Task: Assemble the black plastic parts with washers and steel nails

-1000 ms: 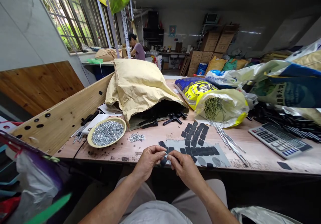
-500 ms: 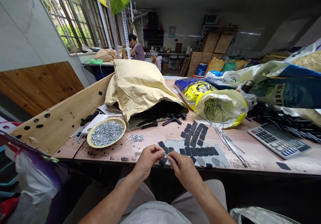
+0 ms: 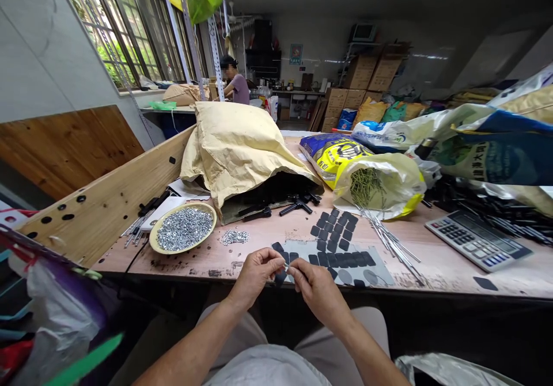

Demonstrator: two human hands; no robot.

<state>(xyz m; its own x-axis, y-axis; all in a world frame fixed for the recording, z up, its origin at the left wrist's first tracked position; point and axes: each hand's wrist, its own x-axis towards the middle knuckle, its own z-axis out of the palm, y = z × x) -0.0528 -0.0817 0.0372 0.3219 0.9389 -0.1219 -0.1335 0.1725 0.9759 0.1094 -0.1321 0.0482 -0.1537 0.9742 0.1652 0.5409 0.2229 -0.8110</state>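
My left hand [image 3: 258, 272] and my right hand [image 3: 316, 287] meet at the table's front edge, fingertips pinched and almost touching. A tiny pale piece shows between them, too small to name. Just beyond my fingers lies a grey sheet [image 3: 384, 269] carrying rows of black rounded-square pads [image 3: 345, 259]; more pads form a group above it. To the left stands a cream bowl [image 3: 152, 242] full of small shiny metal pieces [image 3: 185, 229]. A little heap of similar metal bits [image 3: 234, 237] sits on the table beside the bowl.
A large paper sack [image 3: 242, 138] opens toward me, with black T-shaped parts [image 3: 298, 205] at its mouth. Right of it, a yellow-and-blue bag [image 3: 332, 150] holds thin rods; loose metal rods [image 3: 395, 245] lie in front. A calculator [image 3: 479, 239] is farther right. Another person [image 3: 239, 86] sits behind.
My hands stay pinched together in nearly the same place, with slight finger movement. A blurred green object has come into view at the lower left.
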